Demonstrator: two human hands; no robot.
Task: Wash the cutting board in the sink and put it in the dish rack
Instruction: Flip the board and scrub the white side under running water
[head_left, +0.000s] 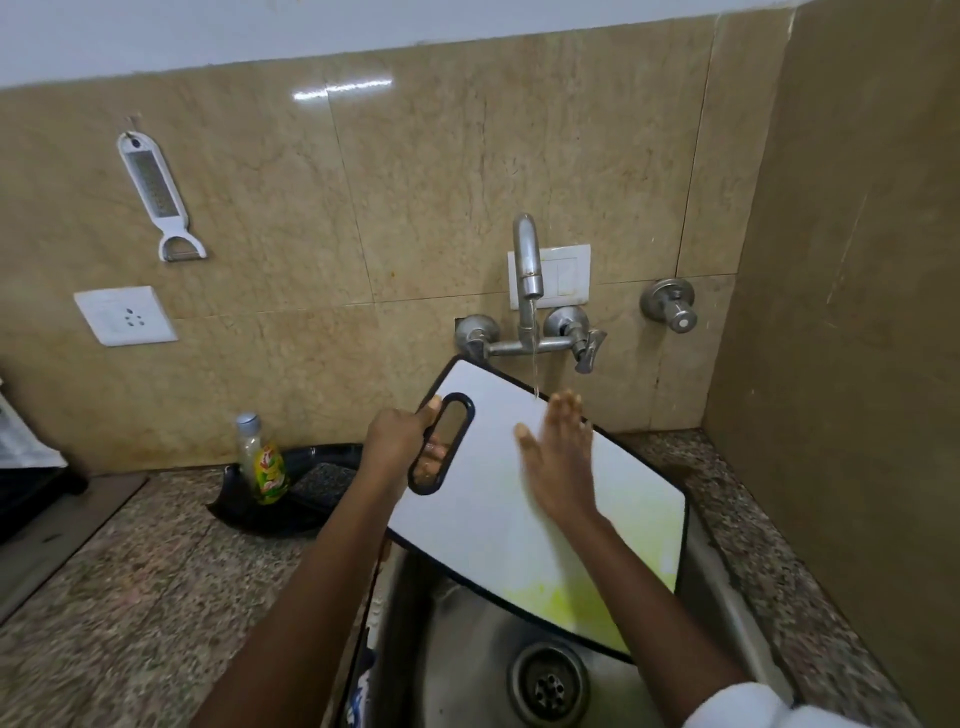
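Observation:
A white cutting board (498, 525) with a black rim is tilted over the steel sink (467, 639), with a yellow-green stain near its lower right corner. My left hand (397, 434) grips its slotted handle at the upper left. My right hand (558, 467) lies flat on the board's face, fingers spread. A thin stream of water falls from the wall tap (527, 260) onto the board's top edge, just left of my right fingertips. No dish rack is clearly in view.
A bottle of dish liquid (267, 467) stands in a black tray (291, 509) on the speckled counter left of the sink. A grater-peeler (156, 192) hangs on the tiled wall. A wall rises close on the right. A dark object (31, 467) sits at far left.

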